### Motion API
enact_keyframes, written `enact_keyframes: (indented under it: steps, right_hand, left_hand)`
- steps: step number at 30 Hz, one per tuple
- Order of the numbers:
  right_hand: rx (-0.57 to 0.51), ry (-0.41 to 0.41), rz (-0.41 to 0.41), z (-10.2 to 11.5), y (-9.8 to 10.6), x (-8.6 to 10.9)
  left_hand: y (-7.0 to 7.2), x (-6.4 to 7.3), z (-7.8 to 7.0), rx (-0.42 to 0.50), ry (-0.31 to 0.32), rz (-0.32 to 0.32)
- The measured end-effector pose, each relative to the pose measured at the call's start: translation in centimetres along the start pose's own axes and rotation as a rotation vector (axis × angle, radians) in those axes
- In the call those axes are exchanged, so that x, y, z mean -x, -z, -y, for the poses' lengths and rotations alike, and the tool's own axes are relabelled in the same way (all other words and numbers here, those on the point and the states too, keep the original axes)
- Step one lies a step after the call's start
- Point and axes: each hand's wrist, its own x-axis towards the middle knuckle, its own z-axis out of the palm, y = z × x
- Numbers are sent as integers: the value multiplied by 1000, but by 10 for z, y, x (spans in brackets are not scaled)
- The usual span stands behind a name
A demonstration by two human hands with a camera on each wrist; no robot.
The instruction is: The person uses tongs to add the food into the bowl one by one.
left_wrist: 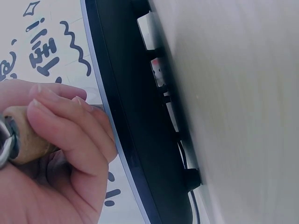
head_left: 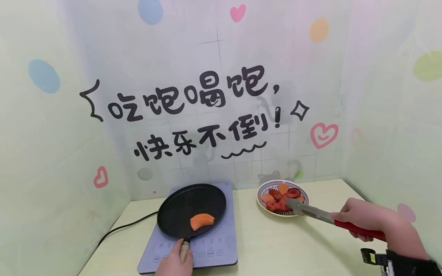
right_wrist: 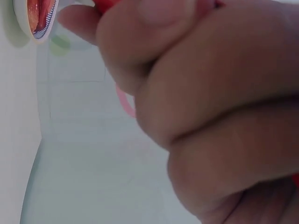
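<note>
My left hand (head_left: 175,261) grips the wooden handle (left_wrist: 33,133) of a flat black frying pan (head_left: 186,203), fingers curled round it. A piece of orange salmon (head_left: 202,221) with pale stripes lies in the pan, toward the handle side. On the right, my right hand (head_left: 364,221) holds metal tongs (head_left: 315,213) by their red grips. The tong tips reach into a patterned plate (head_left: 282,215), touching or just over red food pieces (head_left: 276,205); whether they pinch one cannot be seen. Curled fingers fill most of the right wrist view.
Under the pan is a lavender induction cooktop (head_left: 226,245) with touch controls along its front. A black cord (head_left: 127,227) runs from it to the left. An orange slice (head_left: 283,188) lies at the plate's back. Printed curtain walls (head_left: 221,57) enclose the pale table (head_left: 269,245).
</note>
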Motion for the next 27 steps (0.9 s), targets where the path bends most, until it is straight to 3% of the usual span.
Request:
enact_keyframes:
  steps: [13, 27]
  right_hand:
    - [-71, 110, 51, -5, -5, -17]
    - [-204, 62, 39, -16, -23, -47]
  left_hand:
    - [1, 1, -2, 11, 6, 3]
    - [1, 1, -1, 11, 13, 0]
